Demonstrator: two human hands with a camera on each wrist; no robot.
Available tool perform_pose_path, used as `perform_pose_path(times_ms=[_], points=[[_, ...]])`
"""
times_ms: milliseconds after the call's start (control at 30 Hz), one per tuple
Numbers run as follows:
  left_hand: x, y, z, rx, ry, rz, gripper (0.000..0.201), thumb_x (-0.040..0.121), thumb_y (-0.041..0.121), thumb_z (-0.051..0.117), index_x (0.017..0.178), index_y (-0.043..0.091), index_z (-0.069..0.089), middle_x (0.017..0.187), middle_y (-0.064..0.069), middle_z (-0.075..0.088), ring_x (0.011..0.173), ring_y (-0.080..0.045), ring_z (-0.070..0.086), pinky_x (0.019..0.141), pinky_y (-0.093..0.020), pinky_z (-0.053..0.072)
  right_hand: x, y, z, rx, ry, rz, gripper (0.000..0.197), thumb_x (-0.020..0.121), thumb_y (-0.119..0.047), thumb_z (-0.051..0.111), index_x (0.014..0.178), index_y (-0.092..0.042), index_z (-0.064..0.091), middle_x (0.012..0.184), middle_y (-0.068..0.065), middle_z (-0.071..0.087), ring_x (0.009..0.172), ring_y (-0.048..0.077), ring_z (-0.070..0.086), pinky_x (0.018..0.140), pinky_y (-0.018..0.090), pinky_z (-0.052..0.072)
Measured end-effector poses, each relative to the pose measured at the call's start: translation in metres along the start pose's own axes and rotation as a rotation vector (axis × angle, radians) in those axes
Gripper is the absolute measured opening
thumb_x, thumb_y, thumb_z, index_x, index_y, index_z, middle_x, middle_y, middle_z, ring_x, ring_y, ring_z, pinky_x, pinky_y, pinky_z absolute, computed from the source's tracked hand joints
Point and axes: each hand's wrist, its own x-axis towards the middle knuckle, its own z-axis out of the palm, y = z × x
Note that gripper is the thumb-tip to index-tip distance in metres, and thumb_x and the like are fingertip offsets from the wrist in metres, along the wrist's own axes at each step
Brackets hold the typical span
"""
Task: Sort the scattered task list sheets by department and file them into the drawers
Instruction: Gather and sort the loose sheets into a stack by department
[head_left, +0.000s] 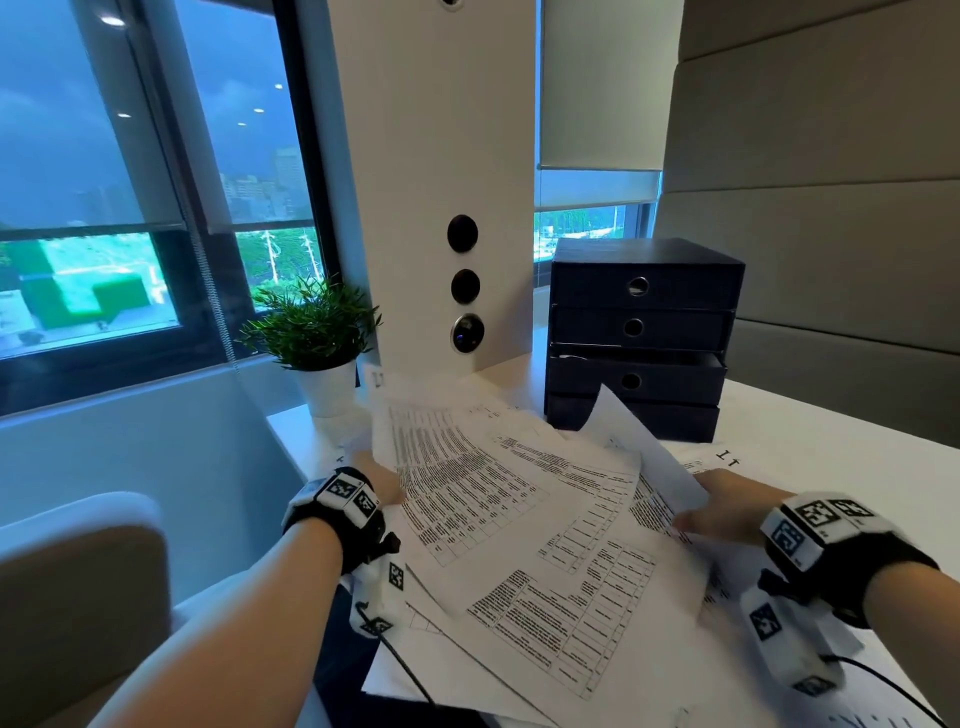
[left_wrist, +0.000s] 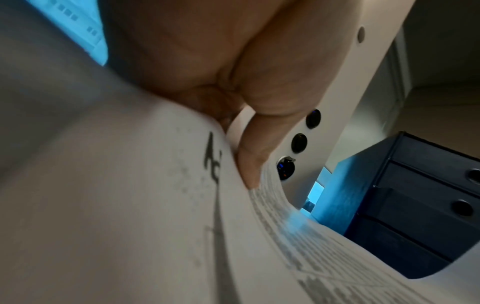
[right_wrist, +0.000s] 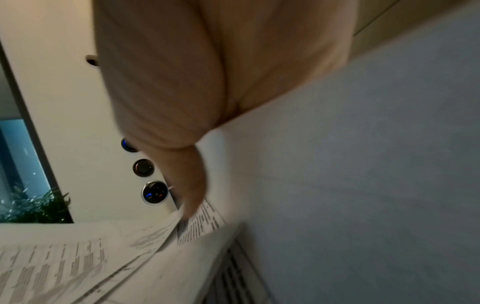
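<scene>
Several printed task list sheets (head_left: 519, 525) lie fanned and overlapping on the white table (head_left: 831, 447). My left hand (head_left: 387, 488) grips the left edge of the fan. In the left wrist view its thumb (left_wrist: 249, 164) presses on a curled sheet (left_wrist: 130, 205). My right hand (head_left: 711, 506) pinches one sheet (head_left: 644, 457) at the right side, its far corner tilted up. In the right wrist view the thumb (right_wrist: 192, 185) lies on that sheet (right_wrist: 363, 185). The dark blue drawer unit (head_left: 639, 332) stands behind the papers; its third drawer (head_left: 634, 379) sits slightly out.
A potted green plant (head_left: 317, 332) stands at the table's back left corner. A white column (head_left: 447, 182) with round lenses rises behind the papers. A chair back (head_left: 78, 597) is at the lower left. More sheets (head_left: 717, 457) lie under my right hand.
</scene>
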Motion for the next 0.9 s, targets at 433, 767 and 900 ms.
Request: perform_pose_path(times_ms=[433,767,900], points=[[-0.026,0.012,0.012,-0.158,0.024,0.1,0.046,0.087,0.017,0.066,0.127,0.003,0.05,0.128,-0.013,0.057,0.113,-0.027,0.055,0.095,-0.03,0.043,-0.01,0.012,-0.008,0.072,0.117,0.141,0.053,0.063,-0.034,0.086,0.106,-0.016,0.061,0.094,0.0,0.067,0.084,0.019,0.064,0.07,0.03,0.051],[-0.028,0.012,0.019,-0.266,0.053,0.011,0.013,0.088,0.009,0.059,0.078,0.011,0.05,0.082,-0.006,0.055,0.073,-0.018,0.049,0.076,-0.024,0.041,-0.044,0.059,-0.04,0.346,0.392,0.297,0.045,0.072,-0.014,0.082,0.106,0.003,0.057,0.081,0.012,0.055,0.075,0.028,0.052,0.054,0.029,0.038],[-0.03,0.013,0.023,-0.276,0.02,0.098,0.021,0.084,-0.001,0.063,0.102,0.007,0.057,0.105,-0.007,0.061,0.094,-0.022,0.056,0.082,-0.024,0.046,-0.052,0.064,-0.052,0.53,0.533,0.163,0.044,0.071,-0.009,0.082,0.108,0.003,0.059,0.092,0.013,0.057,0.082,0.027,0.054,0.072,0.032,0.044]])
